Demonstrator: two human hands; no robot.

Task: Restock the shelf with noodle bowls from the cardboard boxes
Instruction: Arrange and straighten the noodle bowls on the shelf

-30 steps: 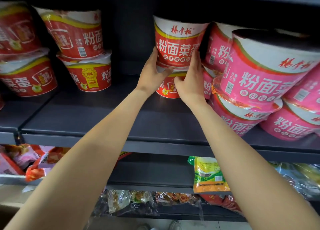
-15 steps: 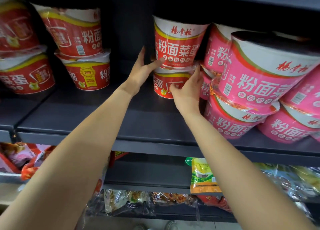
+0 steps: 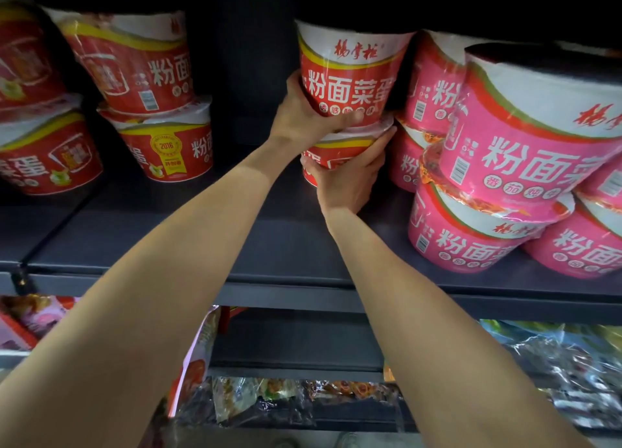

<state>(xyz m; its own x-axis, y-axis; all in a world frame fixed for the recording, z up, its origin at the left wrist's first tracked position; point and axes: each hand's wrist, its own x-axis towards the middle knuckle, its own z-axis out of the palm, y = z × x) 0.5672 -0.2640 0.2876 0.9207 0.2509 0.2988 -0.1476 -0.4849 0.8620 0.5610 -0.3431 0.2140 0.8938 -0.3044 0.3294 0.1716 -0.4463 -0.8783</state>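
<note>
Two red noodle bowls stand stacked at the middle of the dark shelf (image 3: pixel 276 245). My left hand (image 3: pixel 303 114) grips the upper red bowl (image 3: pixel 350 73) low on its left side, thumb across the front. My right hand (image 3: pixel 350 174) wraps the lower red bowl (image 3: pixel 336 151) from the front and right, covering most of it. Stacks of pink noodle bowls (image 3: pixel 525 144) press against the pair on the right. More red bowls (image 3: pixel 141 70) sit stacked at the left.
A bare gap of shelf lies between the left red stacks and the held pair. Below, a lower shelf (image 3: pixel 296 343) holds snack packets (image 3: pixel 259 400) and plastic-wrapped goods (image 3: pixel 565 363). The shelf above hangs close over the bowls' tops.
My left hand went from open beside the stack to gripping the upper bowl. My right hand closed further around the lower bowl. The view moved closer.
</note>
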